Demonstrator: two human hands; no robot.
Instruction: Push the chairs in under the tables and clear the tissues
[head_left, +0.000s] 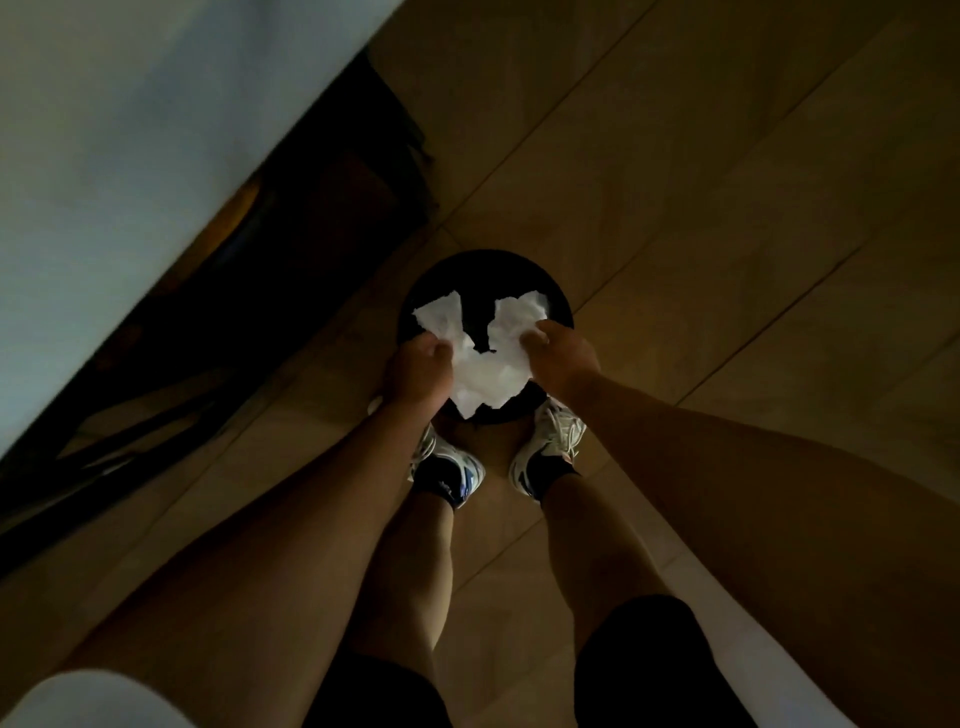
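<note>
I look straight down in dim light. Crumpled white tissues (485, 358) hang bunched between both hands over a round black bin (485, 270) on the floor. My left hand (418, 371) is shut on the left part of the tissues. My right hand (561, 356) is shut on the right part. Both hands are above the bin's near half, and the tissues cover much of its opening. No chair shows clearly.
A pale table top (130, 156) fills the upper left, with dark furniture legs (291, 249) beneath its edge. My feet in white sneakers (550, 447) stand right behind the bin. Tan floor tiles (727, 182) spread to the right.
</note>
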